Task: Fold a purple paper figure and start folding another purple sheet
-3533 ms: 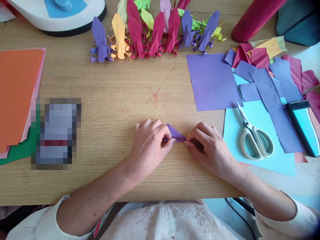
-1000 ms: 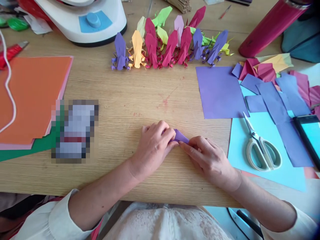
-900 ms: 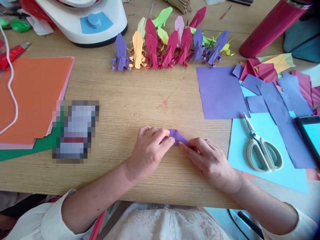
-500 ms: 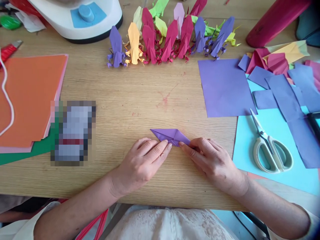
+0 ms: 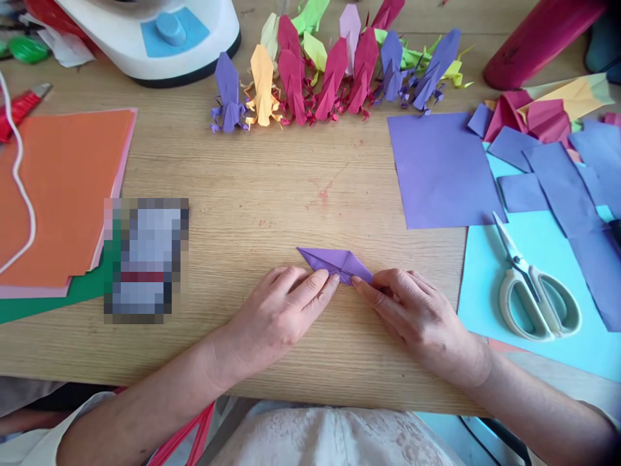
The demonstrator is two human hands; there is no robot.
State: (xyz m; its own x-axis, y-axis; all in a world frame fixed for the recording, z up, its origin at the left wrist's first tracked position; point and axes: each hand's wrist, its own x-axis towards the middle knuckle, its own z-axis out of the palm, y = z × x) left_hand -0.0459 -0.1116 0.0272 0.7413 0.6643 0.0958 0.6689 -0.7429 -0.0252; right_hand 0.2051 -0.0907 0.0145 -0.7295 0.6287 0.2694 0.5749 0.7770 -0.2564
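Observation:
A small folded purple paper (image 5: 334, 260) lies on the wooden table in front of me, long and pointed at its left end. My left hand (image 5: 286, 310) presses its lower edge with the fingertips, fingers held together. On the right end, my right hand (image 5: 412, 314) pinches the paper between thumb and fingers, the tip of one digit resting near the lower middle edge. The fingertips of both hands are close together but apart. The paper's right tip is hidden by my right fingers.
Folded paper figures (image 5: 334, 77) stand in rows at the back. Scissors (image 5: 526, 285) lie on turquoise paper (image 5: 480, 265) at right, near a purple sheet (image 5: 441, 171) and scraps. At left are orange sheets (image 5: 63, 194), a blurred phone-like object (image 5: 148, 259) and a white appliance (image 5: 116, 32).
The whole view has shifted slightly, so most things appear a little further right. Both hands keep nearly the same hold on the purple paper.

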